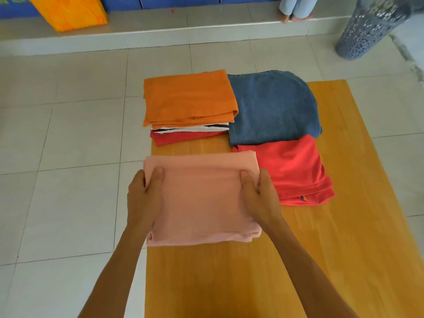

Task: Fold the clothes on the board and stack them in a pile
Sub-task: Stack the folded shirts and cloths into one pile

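Pale grey tile floor [68, 134] w/ thin dark grout lines, even daylight. Low raised step [160, 31] runs across the far side. Blue wall panels [179, 1] behind it, orange bag [68, 12] leaning there. Perforated grey basket [367, 31] far right; someone's jeans-clad legs [298, 5] on the step.

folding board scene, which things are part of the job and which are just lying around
Job: folded pink garment held in both hands, left, right; orange-topped clothes stack; blue garment; red garment; wooden board.
Lying about: grey perforated basket; orange bag.
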`<state>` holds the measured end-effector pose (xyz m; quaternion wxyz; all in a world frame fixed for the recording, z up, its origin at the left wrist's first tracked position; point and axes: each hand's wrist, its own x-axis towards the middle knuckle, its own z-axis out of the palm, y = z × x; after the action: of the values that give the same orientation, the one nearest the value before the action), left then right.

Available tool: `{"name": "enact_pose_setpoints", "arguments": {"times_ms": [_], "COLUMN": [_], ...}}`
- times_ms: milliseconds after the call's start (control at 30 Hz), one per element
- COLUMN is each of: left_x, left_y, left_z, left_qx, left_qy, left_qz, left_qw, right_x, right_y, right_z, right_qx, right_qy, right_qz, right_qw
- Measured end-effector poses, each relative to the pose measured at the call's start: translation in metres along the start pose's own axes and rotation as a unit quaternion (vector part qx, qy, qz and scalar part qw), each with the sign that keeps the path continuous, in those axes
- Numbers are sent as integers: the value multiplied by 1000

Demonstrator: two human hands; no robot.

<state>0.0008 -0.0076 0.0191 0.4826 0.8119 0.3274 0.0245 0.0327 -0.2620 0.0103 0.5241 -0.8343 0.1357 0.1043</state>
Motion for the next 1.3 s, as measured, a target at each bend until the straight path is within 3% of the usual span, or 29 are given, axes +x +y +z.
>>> {"name": "enact_pose_setpoints", "arguments": {"times_ms": [267, 567, 667, 867, 1133, 1300], "left_x": [134, 238, 261, 278, 289, 269], "left_y": [118, 157, 158, 121, 119, 114], "left_z": [4, 20, 29, 55, 42, 49], "left_qx": [-40, -91, -58, 121, 93, 189], "left_qy": [-3, 20, 26, 30, 39, 103], "left_qz": [41, 3, -1, 50, 11, 41], "left_qw": [998, 996, 998, 991, 995, 976], "right_x": [137, 264, 287, 292, 297, 285], "right_y": [-98, -173, -173, -128, -125, -134], "right_z": [0, 29, 42, 69, 71, 72], "right_qx": [-6, -62, -80, -111, -109, -162], "right_qy": [24, -22, -23, -50, -33, -4], "right_qz": [-104, -121, -100, -44, -80, -79], "right_qw": [994, 990, 992, 992, 990, 984]}}
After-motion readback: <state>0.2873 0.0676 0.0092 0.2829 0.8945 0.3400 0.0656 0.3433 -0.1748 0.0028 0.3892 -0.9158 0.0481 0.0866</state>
